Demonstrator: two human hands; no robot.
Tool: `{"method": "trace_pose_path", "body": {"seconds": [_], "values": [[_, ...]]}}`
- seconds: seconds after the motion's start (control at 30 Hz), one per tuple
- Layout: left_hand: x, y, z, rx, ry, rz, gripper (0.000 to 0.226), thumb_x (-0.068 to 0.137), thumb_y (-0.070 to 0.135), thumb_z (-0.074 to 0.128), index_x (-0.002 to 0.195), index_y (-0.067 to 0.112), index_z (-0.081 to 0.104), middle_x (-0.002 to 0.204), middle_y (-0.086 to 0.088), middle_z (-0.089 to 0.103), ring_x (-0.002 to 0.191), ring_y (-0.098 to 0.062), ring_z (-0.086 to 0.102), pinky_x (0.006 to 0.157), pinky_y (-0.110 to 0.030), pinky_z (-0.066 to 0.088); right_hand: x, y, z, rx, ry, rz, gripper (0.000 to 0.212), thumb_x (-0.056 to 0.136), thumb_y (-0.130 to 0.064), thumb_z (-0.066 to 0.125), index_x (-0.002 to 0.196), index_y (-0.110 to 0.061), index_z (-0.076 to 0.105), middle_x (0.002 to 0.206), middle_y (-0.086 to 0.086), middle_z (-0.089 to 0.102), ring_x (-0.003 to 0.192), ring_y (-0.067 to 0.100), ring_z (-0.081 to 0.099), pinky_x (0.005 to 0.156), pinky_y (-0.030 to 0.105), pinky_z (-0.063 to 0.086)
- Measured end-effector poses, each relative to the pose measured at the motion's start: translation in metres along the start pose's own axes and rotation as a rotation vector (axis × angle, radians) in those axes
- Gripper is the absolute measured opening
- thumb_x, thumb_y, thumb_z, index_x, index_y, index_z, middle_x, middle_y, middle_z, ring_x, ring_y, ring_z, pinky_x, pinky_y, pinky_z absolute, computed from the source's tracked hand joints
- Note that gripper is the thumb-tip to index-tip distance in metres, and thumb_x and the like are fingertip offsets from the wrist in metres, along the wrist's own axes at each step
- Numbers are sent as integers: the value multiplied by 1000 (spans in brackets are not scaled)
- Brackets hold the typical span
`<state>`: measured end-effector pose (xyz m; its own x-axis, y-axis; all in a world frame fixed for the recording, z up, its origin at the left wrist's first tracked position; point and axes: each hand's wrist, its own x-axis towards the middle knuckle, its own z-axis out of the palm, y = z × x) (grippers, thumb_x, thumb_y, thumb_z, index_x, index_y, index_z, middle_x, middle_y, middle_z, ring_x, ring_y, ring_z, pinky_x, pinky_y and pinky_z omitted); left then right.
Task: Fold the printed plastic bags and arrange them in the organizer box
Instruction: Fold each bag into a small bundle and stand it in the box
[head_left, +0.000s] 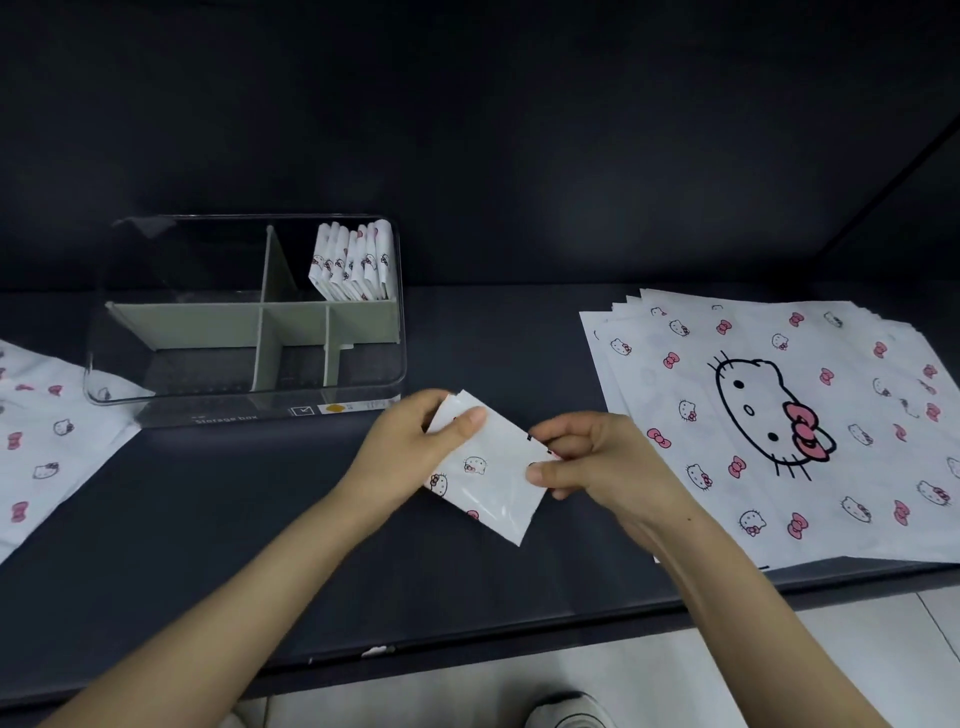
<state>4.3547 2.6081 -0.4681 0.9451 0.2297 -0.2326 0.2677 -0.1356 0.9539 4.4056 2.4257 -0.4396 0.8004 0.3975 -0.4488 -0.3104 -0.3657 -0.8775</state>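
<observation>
Far to the left on the dark table (249, 551), a loose printed bag (47, 447) lies spread flat, its edge running right up to the clear organizer box (156, 410). Grey dividers (260, 317) split that box into compartments, and the back-right one holds a row of folded bags (353, 265) standing on edge, leaning against each other. Now to the centre, just in front of the box: the left hand (410, 447) pinches the upper-left corner of a small folded bag (488, 493), thumb pressed on top, fingers tucked underneath. That bag sits tilted between both hands, and whether it is raised off the table cannot be told. The right hand (597, 457) grips its right edge, fingers curled, thumb clamped on the white plastic. Further right, near that hand, a stack of flat unfolded bags (779, 415) waits on the table, fanned slightly at the far edges.
</observation>
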Motion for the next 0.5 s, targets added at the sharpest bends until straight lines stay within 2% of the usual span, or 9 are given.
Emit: {"method": "trace_pose_path", "body": {"seconds": [0.07,0.13,0.23,0.3,0.37,0.43,0.5], "values": [[-2,4,-2,-99,46,17,13,89,21,65,82,11,63,70,5,68,65,-8,64,58,-22,47,-1,-2,2,44,-3,-15,16,77,7,71,85,-6,69,78,7,74,63,10,64,54,19,49],[-6,4,-2,-212,123,14,16,90,16,64,77,9,59,64,5,67,59,-7,62,52,-21,47,-1,-3,5,170,19,-18,5,82,1,67,87,1,69,83,13,74,67,16,66,57,22,52],[-10,4,1,-291,204,20,22,91,12,62,71,11,53,63,3,64,57,-8,60,48,-20,46,-2,-3,14,348,87,-11,11,88,-4,61,85,3,69,84,15,73,73,22,68,64,27,57],[-11,6,3,-319,228,30,24,91,12,61,70,10,50,64,-1,62,59,-12,58,49,-23,45,-1,-5,21,469,159,13,13,89,-4,60,81,-2,70,81,10,73,71,20,69,63,26,58],[-10,7,4,-354,254,38,23,92,13,61,72,10,50,69,-6,61,64,-18,57,53,-27,45,0,-7,28,580,184,46,12,90,-8,60,88,-8,72,86,7,75,74,18,71,63,27,57],[-7,10,3,-400,301,51,22,91,14,62,73,11,51,73,-10,60,67,-22,56,56,-31,45,-1,-9,34,598,123,62,14,90,-12,60,98,-9,71,95,7,75,84,18,72,71,31,58],[-2,12,1,-411,332,53,18,92,15,62,76,10,53,74,-11,61,69,-22,56,59,-34,46,-2,-11,41,514,61,32,16,90,-12,60,101,-6,70,98,8,74,92,21,71,77,34,58]]}}
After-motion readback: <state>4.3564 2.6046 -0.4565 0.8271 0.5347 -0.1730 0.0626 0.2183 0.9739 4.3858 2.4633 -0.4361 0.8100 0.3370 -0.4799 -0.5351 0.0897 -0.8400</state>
